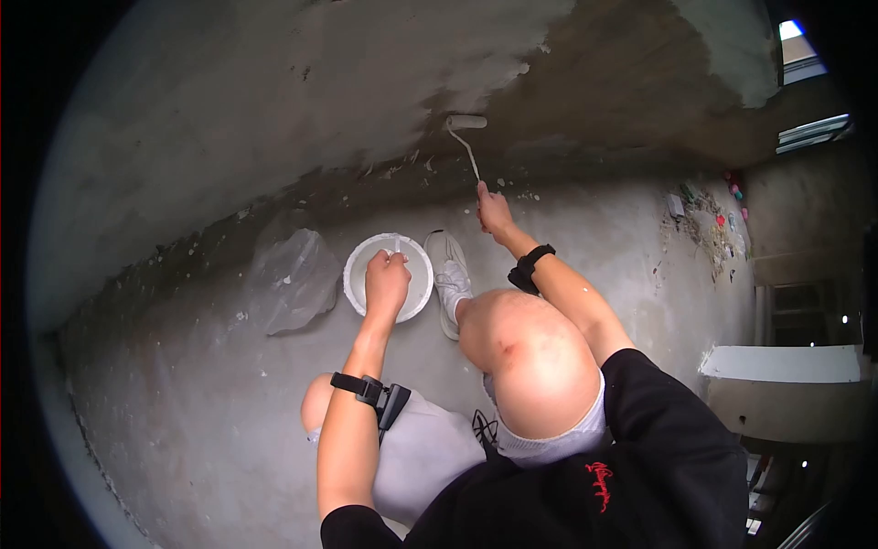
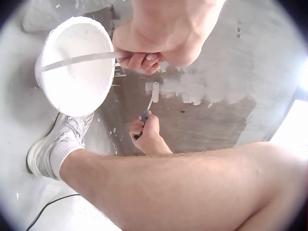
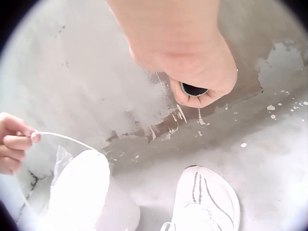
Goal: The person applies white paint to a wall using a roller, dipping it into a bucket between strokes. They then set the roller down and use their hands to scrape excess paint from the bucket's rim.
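My left hand grips the handle of a white bucket, over the bucket's mouth in the head view. The bucket tilts toward the camera in the left wrist view, its inside coated white. My right hand holds a paint roller by its grip, the thin bent frame reaching toward the wall. The roller's white sleeve lies against the wall, at the border between pale coating and a darker brown patch. In the right wrist view the hand hides most of the roller; only the dark grip end shows.
A clear plastic bag lies on the concrete floor left of the bucket. The person's white shoe stands just right of the bucket. Scattered debris lies farther right along the wall. White splashes dot the floor by the wall's base.
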{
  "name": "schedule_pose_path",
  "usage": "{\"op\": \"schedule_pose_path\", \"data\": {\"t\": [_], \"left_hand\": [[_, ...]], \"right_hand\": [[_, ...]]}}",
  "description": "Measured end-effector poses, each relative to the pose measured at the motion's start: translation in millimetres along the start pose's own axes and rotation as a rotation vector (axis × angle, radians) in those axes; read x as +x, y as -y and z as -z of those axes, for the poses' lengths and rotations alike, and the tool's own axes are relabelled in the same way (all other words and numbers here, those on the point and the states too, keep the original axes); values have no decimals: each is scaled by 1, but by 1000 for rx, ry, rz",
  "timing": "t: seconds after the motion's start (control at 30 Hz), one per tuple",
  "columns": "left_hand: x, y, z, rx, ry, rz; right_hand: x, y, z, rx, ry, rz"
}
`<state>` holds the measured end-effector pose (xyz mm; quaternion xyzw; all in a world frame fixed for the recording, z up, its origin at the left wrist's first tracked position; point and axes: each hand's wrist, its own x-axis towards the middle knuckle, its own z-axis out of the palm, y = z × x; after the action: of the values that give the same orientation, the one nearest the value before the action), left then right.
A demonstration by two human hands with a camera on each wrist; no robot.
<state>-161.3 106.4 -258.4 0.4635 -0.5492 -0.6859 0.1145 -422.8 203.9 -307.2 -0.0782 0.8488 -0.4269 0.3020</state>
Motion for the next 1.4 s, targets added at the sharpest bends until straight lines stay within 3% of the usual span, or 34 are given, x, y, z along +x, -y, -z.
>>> {"op": "schedule_pose_path", "data": {"t": [0.2,0.43,0.57,0.9,1.1,1.23,1.4], "left_hand": [[0,0,1,-1,-8,-44],[2,2,-3,27,4,-58],[2,3,-5,22,14,-81],[3,5,-8,25,38,-54],[4,6,-7,76,13,-78],[0,1,-4,74,21,-61],[-2,-2,-3,34,42,-72]], "right_hand": [[-12,29,22,87,-53,123],[-39,116,56,331,-24,253],[-37,130,56,385,-45,325],[-21,46,16,197,-29,187],[-3,2,6,85,48,-1],[4,-4,11,113,112,-107],[-6,12,17,190,-33,9]]}}
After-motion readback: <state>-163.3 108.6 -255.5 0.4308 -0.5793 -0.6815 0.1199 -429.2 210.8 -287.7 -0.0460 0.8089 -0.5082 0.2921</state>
